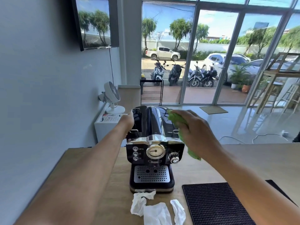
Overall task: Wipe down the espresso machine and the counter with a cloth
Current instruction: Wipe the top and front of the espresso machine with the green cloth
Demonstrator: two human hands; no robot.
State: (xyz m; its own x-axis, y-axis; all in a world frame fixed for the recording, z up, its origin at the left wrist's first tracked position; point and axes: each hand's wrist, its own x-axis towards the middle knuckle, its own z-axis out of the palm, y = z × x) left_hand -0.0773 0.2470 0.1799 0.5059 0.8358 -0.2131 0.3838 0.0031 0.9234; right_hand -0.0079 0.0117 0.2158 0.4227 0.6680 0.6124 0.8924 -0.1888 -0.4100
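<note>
A black and chrome espresso machine [154,143] stands on the wooden counter [113,184], its gauge and knobs facing me. My right hand [193,130] presses a green cloth [177,122] onto the right side of the machine's top; a corner of the cloth hangs down beside the right panel. My left hand [128,121] grips the top left back edge of the machine, fingers wrapped over it.
Crumpled white tissues [155,208] lie on the counter in front of the drip tray. A black rubber bar mat [215,203] lies to the right. Behind the counter sit a white fan [112,96] on a low white cabinet, a black rack and glass doors.
</note>
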